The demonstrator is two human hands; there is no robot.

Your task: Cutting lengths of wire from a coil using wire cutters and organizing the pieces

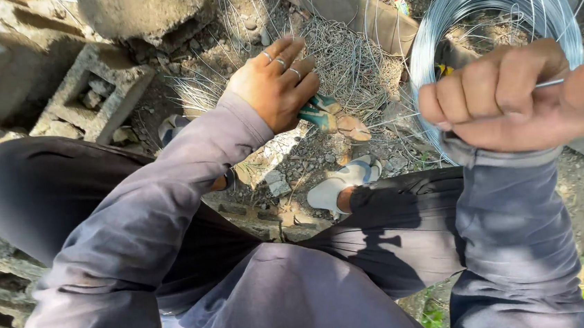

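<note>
Above the wire coil (494,2), right hand (509,98) pinches wire (taut); left hand (275,85) grips pliers (333,115)

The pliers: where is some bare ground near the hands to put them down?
Bare dirt lies between the white sandal and the stone rubble. It is crowded under the left hand with cut wire pieces, and the wire coil fills the right.
</note>
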